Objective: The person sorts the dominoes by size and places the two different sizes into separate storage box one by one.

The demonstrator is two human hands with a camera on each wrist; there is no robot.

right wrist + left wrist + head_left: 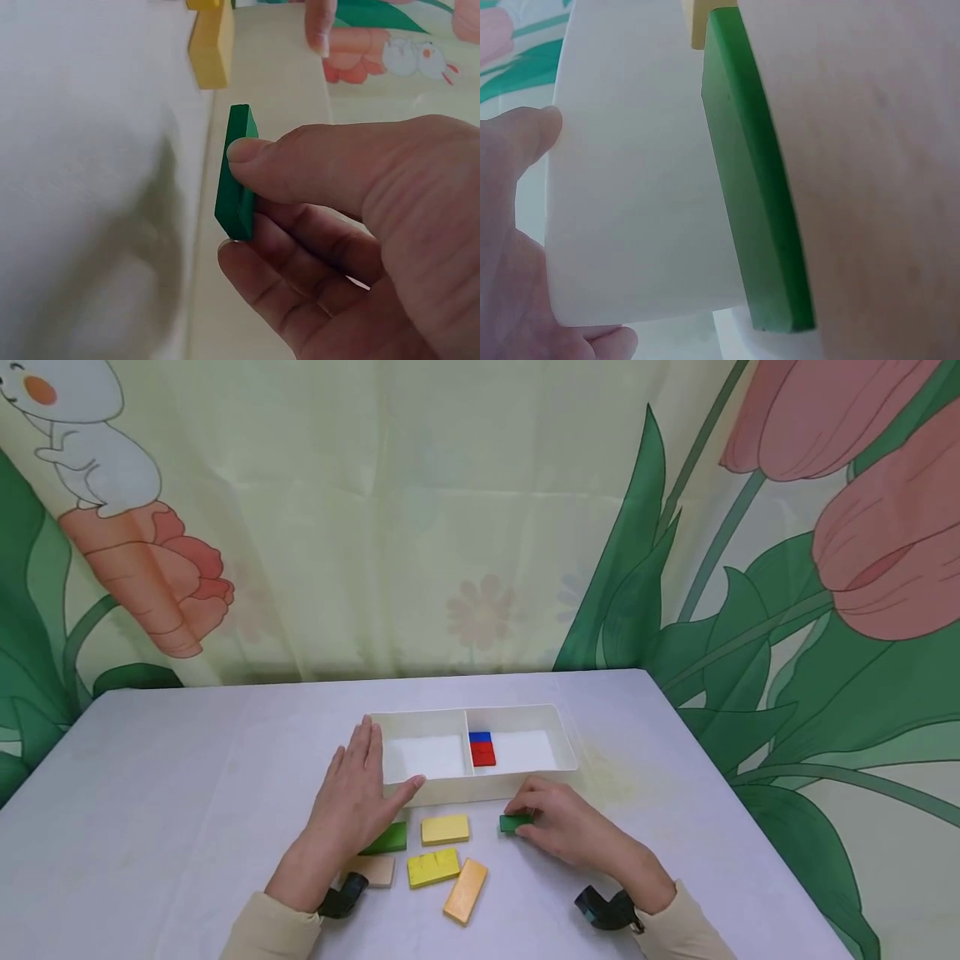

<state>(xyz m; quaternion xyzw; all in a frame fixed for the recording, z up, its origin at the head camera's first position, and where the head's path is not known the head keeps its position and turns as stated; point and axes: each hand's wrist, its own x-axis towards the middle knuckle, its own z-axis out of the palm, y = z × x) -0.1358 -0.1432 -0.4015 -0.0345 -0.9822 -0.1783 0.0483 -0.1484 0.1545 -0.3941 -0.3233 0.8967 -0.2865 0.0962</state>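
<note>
A white two-compartment box point(450, 791) stands on the table; its right compartment holds a blue block point(480, 737) and a red block point(483, 754) against the divider. My left hand point(352, 802) rests on the box's left end, fingers straight, thumb at the front rim. In front of the box, my right hand point(567, 827) pinches a dark green block point(513, 823) between thumb and fingers; the right wrist view shows this green block point(238, 180) held upright at its edges. Beside my left hand lies a lighter green block point(387, 837), also seen in the left wrist view as a long green block point(757, 180).
Two yellow blocks point(445, 830) point(433, 867), an orange block point(465, 892) and a pale wooden block point(379, 870) lie on the white table point(165, 810) before the box. A printed curtain point(405, 527) hangs behind the table.
</note>
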